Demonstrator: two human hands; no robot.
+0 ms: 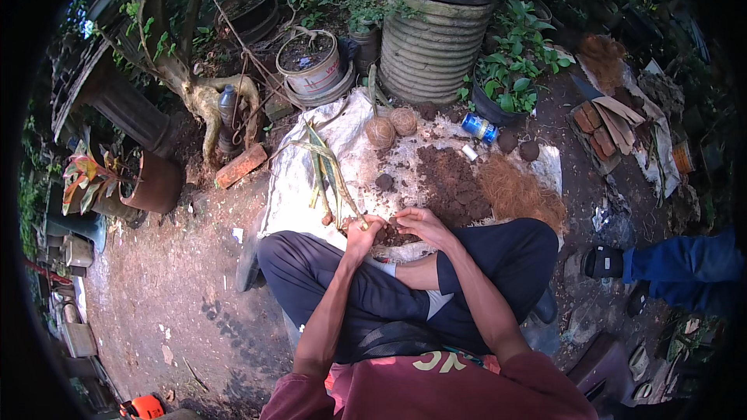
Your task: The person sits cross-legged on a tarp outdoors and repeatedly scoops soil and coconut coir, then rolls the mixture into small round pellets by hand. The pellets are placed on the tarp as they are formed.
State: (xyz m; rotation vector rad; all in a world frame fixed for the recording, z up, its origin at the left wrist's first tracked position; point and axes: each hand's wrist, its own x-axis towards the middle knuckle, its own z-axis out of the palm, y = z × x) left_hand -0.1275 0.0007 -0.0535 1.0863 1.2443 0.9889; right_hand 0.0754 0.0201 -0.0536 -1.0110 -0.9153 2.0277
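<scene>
My left hand (363,235) grips the lower end of a long snake plant leaf (343,185). The leaf slants up and left over a white woven sack (300,178). Close by on the right, my right hand (425,225) has its fingers bent near the leaf's end; whether they hold anything is too small to tell. More snake plant cuttings (318,169) lie left of my hands. Beyond them are a dark soil ball (384,182), loose soil (446,178) and a heap of brown coconut fibre (519,191). Two fibre-wrapped balls (380,132) sit farther back, with leaves rising from them.
A blue can (480,128), a white thread spool (469,153) and two more soil balls (518,146) lie at the sack's back right. A brick (241,165) and potted plants (309,67) border the sack. Another person's legs (680,265) are at the right.
</scene>
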